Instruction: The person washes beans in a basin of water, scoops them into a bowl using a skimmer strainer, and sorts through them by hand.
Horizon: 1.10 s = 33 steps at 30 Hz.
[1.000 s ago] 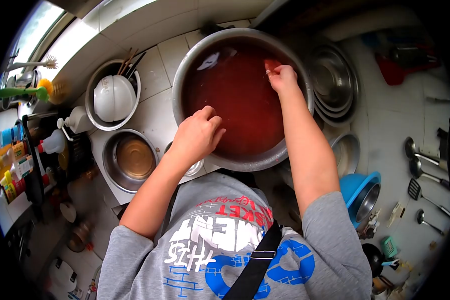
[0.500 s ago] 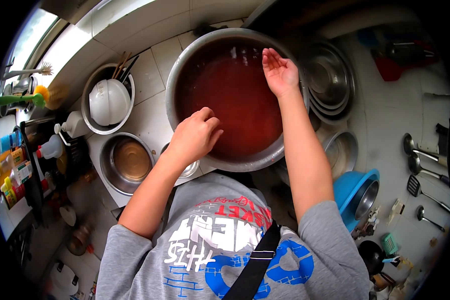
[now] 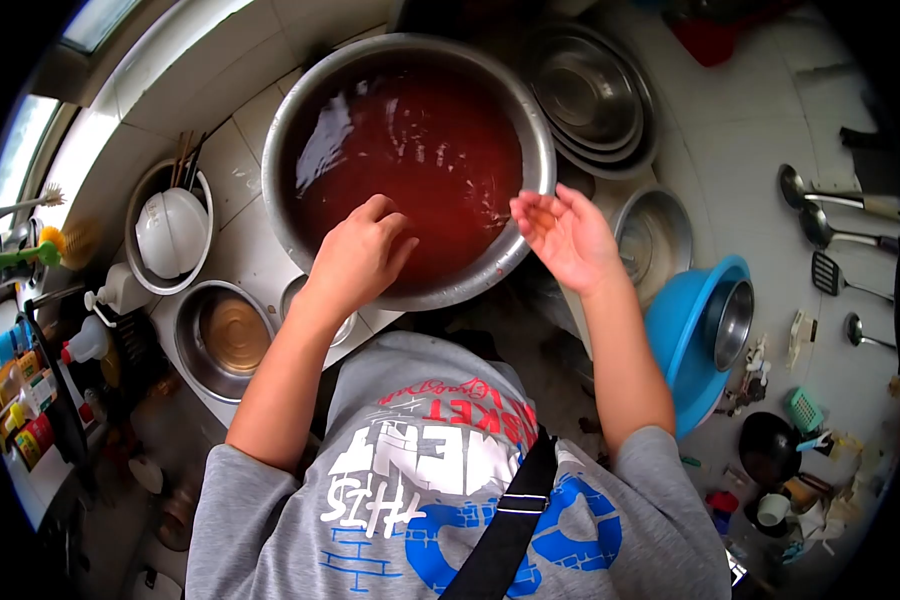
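1. Basin [image 3: 450,292] stood far centre, holding red liquid [image 3: 450,190].
2. Left hand [image 3: 355,255] hung half-curled over near-left rim; grip unclear.
3. Right hand [image 3: 578,242] was open by right rim.
4. Bowls [image 3: 585,90] sat nested far right, presumably saving space.

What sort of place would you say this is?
Probably a kitchen: ladles and a slotted turner hang on the tiled wall, and bowls with chopsticks sit in a metal basin.
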Tool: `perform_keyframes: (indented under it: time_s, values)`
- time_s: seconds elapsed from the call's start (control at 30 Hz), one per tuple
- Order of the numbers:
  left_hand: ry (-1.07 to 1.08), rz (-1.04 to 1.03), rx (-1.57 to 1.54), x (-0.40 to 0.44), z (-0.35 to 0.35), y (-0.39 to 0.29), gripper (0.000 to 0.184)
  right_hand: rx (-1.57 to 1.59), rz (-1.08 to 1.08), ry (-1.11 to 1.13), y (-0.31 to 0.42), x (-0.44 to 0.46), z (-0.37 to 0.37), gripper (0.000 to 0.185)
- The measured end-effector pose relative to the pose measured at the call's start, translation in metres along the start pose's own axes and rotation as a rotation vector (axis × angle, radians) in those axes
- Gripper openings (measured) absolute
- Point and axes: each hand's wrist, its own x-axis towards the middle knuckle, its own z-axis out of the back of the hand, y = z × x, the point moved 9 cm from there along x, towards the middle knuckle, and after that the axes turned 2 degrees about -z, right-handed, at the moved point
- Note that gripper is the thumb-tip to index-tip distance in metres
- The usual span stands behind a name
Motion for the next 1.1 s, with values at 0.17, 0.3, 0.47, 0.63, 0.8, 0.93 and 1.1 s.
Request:
perform_keyframes:
  time_s: [0.17, 0.3, 0.47, 0.63, 0.8, 0.93, 1.1]
  values:
    - [0.008, -0.034, -0.006, -0.001, -0.009, -0.011, 0.019, -0.053, -0.025, -0.146, -0.027, -0.052, 0.066, 0.049]
    - [0.018, -0.065, 0.02, -0.001, -0.014, -0.019, 0.019, -0.115, -0.079, -0.288, -0.057, -0.064, 0.108, 0.061]
    - [0.075, -0.07, 0.031, 0.001, -0.018, -0.019, 0.021, -0.146, -0.21, -0.303, -0.095, -0.046, 0.121, 0.101]
    - [0.049, -0.105, 0.071, -0.001, -0.008, -0.015, 0.019, -0.161, -0.285, -0.287, -0.109, -0.036, 0.126, 0.119]
    - [-0.009, -0.129, -0.075, -0.006, 0.0, -0.027, 0.018, -0.197, -0.237, -0.188, -0.101, -0.063, 0.098, 0.118]
    - [0.022, -0.137, -0.411, -0.012, -0.01, -0.066, 0.023, -0.221, -0.076, -0.035, -0.073, -0.107, 0.047, 0.108]
    - [-0.079, -0.338, -0.504, -0.022, -0.021, -0.119, 0.035, -0.133, 0.079, 0.193, -0.054, -0.132, -0.032, 0.101]
